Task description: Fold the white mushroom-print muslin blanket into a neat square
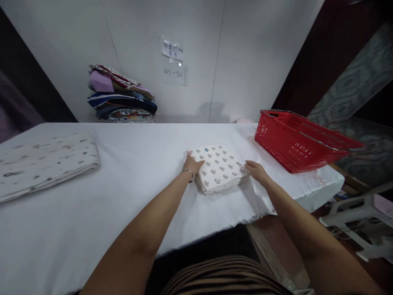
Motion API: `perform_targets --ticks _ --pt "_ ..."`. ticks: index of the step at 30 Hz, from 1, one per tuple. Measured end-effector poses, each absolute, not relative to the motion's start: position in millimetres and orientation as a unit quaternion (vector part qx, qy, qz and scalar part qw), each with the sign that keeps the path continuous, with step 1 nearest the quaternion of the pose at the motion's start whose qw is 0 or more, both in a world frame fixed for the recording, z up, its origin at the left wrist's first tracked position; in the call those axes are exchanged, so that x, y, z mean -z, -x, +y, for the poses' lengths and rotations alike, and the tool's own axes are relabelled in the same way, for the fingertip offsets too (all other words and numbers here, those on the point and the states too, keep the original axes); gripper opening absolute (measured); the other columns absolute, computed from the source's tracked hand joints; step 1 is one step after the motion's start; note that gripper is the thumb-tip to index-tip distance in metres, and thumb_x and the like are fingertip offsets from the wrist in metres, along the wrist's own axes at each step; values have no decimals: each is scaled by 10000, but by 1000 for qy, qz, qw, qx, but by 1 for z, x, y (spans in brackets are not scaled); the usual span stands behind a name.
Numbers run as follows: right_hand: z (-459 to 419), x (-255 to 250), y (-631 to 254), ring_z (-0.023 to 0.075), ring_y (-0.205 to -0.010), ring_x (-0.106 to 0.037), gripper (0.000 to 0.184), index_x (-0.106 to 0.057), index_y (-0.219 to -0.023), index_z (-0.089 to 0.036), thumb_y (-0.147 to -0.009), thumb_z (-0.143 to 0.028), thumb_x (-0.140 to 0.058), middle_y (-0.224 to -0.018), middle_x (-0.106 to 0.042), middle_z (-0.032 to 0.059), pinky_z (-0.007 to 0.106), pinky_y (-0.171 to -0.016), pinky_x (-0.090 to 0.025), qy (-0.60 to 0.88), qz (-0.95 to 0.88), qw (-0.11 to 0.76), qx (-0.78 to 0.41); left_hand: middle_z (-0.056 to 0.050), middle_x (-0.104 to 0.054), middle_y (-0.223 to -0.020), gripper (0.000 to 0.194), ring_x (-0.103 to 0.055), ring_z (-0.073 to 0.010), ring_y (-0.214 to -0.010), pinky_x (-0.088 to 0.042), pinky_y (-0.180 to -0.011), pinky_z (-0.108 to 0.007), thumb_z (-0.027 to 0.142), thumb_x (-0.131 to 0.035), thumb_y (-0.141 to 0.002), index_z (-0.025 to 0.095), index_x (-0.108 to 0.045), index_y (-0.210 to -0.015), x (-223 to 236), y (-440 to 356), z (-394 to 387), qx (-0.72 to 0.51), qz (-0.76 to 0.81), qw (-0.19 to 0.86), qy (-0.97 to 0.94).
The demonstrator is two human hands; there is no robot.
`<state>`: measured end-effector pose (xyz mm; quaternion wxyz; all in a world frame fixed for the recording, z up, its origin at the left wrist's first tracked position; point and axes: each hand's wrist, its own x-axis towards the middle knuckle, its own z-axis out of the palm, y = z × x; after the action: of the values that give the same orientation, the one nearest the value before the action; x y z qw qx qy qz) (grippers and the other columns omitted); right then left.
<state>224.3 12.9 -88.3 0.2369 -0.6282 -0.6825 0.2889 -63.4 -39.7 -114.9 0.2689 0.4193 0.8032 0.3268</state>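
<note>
A folded white cloth with grey mouse-head prints [218, 167] lies on the white-covered table [132, 184], right of centre. My left hand [192, 164] rests flat on the cloth's left edge, fingers stretched out, a bracelet on the wrist. My right hand [256, 170] touches the cloth's right edge with fingers extended and holds nothing.
A red plastic basket [299, 139] sits tilted at the table's right end. A larger folded spotted cloth [46, 162] lies at the left. A stack of folded fabrics [121, 96] stands against the wall. A white stool [359, 221] is on the floor at right.
</note>
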Motion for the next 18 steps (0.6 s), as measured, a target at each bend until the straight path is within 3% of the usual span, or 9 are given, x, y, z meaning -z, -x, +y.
perform_targets --ticks 3,8,10,15,18 --pt "27 91 -220 219 -946 -633 473 -545 -1254 -67 -833 -283 -557 -1133 -643 154 299 -794 -495 646 -665 201 -318 -168 -526 -1278 858 -530 -277 -1147 -429 -925 -334 361 -737 -642 139 -294 -1343 116 57 -41 -317 807 266 -420" --pt "21 96 -208 204 -946 -623 465 -561 -1237 -67 -804 -226 -610 -1094 -655 140 263 -806 -482 645 -670 181 -320 -135 -555 -1257 902 -538 -246 -1141 -424 -937 -301 217 -743 -634 170 -259 -1394 115 70 -30 -343 786 259 -445" --pt "10 99 -203 186 -859 -638 471 -553 -1247 -86 -805 -238 -615 -1035 -672 117 256 -730 -508 624 -676 171 -352 -125 -576 -1234 872 -549 -245 -1126 -428 -929 -301 203 -732 -652 184 -279 -1396 110 87 -25 -345 781 239 -463" --pt "-24 108 -193 136 -618 -612 480 -514 -1268 -123 -821 -268 -611 -772 -671 43 230 -523 -518 489 -651 142 -563 -89 -573 -1255 762 -572 -227 -1089 -449 -881 -275 208 -715 -680 215 -373 -1361 104 131 -23 -315 776 233 -494" --pt "-29 109 -188 126 -562 -590 455 -542 -1214 -115 -811 -303 -641 -696 -654 35 231 -486 -515 500 -610 163 -593 -77 -606 -1209 616 -596 -208 -1036 -458 -854 -260 284 -673 -739 191 -449 -1305 109 138 -30 -299 779 251 -490"
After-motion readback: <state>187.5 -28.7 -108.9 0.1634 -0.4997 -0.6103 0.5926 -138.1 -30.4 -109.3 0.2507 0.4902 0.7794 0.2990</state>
